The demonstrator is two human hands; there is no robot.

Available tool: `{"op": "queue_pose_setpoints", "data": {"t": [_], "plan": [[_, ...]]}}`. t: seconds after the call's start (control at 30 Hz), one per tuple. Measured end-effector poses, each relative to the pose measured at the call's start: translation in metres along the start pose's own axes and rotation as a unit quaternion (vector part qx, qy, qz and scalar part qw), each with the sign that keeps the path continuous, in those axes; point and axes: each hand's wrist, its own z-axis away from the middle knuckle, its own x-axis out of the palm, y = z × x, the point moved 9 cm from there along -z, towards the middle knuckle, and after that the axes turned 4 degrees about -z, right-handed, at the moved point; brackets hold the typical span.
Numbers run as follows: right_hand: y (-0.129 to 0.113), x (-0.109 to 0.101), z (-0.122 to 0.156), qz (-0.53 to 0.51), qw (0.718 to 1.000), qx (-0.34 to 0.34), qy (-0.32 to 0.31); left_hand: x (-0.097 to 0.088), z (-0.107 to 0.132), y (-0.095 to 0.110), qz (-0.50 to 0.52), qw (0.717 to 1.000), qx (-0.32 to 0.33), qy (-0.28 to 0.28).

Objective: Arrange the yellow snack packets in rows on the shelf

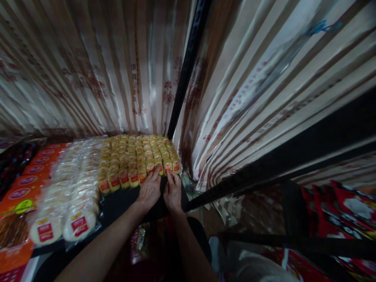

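Note:
Rows of small yellow packaged cakes or rolls (133,177) with red labels stand packed together on a dark shelf (119,203). At the front right of these rows, the fingertips of my left hand (150,191) rest against the yellow packs, fingers stretched forward. Close beside it, my right hand (173,192) touches the front packs near the corner, its fingers also extended. Neither hand is wrapped around a pack, though the thumbs are partly hidden.
Left of the yellow packs are two rows of round white flat breads (79,227) in clear wrap, then orange packets (28,182). A black post (188,74) rises behind the corner, before striped plastic sheeting (141,70). Red packets (331,211) sit on a rack at right.

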Motion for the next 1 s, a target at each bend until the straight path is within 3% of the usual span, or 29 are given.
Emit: {"op": "queue_pose_setpoints", "data": {"t": [0.3, 0.43, 0.53, 0.67, 0.77, 0.83, 0.9, 1.0], "plan": [[-0.001, -0.007, 0.001, -0.033, 0.999, 0.014, 0.013, -0.002, 0.004, 0.006, 0.042, 0.999, 0.008, 0.002], [-0.006, -0.014, 0.000, -0.054, 0.998, 0.012, 0.026, -0.003, 0.017, 0.013, 0.070, 0.998, 0.005, -0.007], [-0.017, -0.024, 0.000, -0.055, 0.997, -0.015, 0.046, -0.008, 0.040, 0.021, 0.115, 0.993, 0.009, -0.009], [-0.040, -0.034, 0.016, -0.086, 0.993, -0.059, 0.050, -0.015, 0.095, 0.028, 0.211, 0.977, 0.012, -0.010], [-0.057, -0.023, 0.047, -0.113, 0.991, -0.060, -0.024, -0.005, 0.145, 0.024, 0.265, 0.964, -0.013, -0.029], [-0.071, -0.003, 0.077, -0.118, 0.984, -0.074, -0.110, 0.013, 0.177, 0.015, 0.289, 0.954, -0.053, -0.061], [-0.081, 0.021, 0.111, -0.129, 0.971, -0.077, -0.186, 0.036, 0.203, -0.006, 0.300, 0.940, -0.133, -0.093], [-0.076, 0.078, 0.166, -0.069, 0.924, -0.004, -0.375, 0.077, 0.234, -0.047, 0.265, 0.897, -0.295, -0.195]]}}
